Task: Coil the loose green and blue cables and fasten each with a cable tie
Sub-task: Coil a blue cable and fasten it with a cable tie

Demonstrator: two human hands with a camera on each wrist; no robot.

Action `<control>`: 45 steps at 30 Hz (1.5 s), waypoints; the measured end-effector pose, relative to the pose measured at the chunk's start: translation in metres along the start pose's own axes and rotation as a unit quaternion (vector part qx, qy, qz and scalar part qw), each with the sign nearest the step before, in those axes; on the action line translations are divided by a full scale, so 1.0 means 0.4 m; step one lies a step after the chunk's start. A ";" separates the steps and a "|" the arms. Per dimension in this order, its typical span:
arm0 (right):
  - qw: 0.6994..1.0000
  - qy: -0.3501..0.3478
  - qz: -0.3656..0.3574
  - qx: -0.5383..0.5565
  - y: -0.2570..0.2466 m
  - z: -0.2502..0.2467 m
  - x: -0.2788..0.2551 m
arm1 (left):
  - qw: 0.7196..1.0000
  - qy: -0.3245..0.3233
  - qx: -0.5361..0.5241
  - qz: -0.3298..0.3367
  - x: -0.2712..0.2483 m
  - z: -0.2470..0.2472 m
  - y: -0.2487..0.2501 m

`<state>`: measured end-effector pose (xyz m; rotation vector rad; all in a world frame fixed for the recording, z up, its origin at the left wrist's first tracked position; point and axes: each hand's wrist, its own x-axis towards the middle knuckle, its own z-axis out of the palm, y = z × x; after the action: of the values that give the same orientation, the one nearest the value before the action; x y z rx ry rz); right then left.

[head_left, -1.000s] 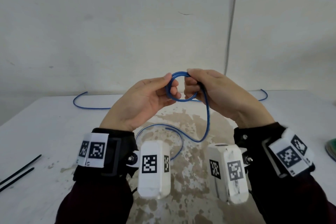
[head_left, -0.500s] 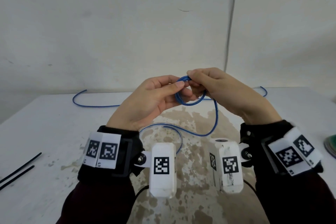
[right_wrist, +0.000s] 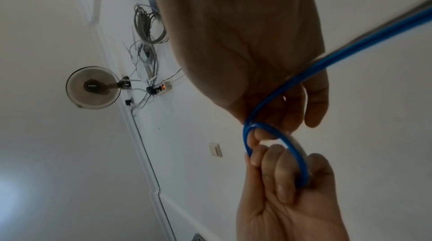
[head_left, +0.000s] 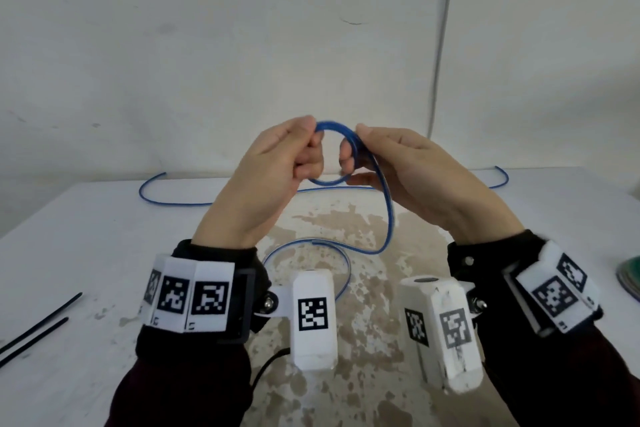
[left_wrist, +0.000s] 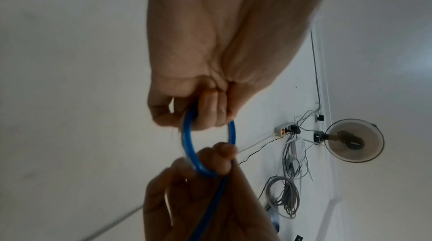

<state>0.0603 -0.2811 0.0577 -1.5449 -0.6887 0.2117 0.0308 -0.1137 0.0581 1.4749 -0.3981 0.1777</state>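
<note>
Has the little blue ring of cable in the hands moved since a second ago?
Yes. The blue loop now sits higher against the wall, further above the table's far edge, with the left hand and right hand spread wider.

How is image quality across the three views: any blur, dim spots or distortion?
Head view: evenly lit and sharp, straight wall conduit bowed by the wide lens. Left wrist view: dim, left hand soft, blue cable loop clear. Right wrist view: right hand dark and underexposed, the cable smeared near the lens at the upper right.

I read this as a bare workroom: stained white table (head_left: 104,253), plain white wall (head_left: 207,45), wall-mounted fan (left_wrist: 354,140), power strip (left_wrist: 284,130) trailing bundled grey cables (left_wrist: 284,197).
</note>
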 end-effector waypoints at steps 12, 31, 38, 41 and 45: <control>1.000 -0.007 0.008 -0.009 -0.011 0.011 -0.005 | 0.998 -0.059 -0.026 -0.028 0.003 0.006 -0.022; 0.998 0.016 0.000 0.055 0.012 -0.017 0.008 | 0.989 -0.062 -0.118 -0.070 0.001 0.032 -0.002; 1.000 0.021 -0.002 -0.021 0.002 -0.010 0.003 | 0.993 -0.094 -0.059 -0.051 -0.003 0.004 -0.017; 0.999 -0.005 0.001 0.051 -0.003 0.004 0.001 | 0.998 -0.038 -0.039 -0.022 -0.002 0.017 -0.009; 0.989 -0.046 0.003 0.142 -0.012 0.025 -0.002 | 0.997 0.019 -0.079 0.006 -0.003 0.025 0.012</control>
<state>0.0528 -0.2734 0.0609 -1.2706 -0.6949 0.3712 0.0263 -0.1229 0.0627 1.3112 -0.3814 0.1798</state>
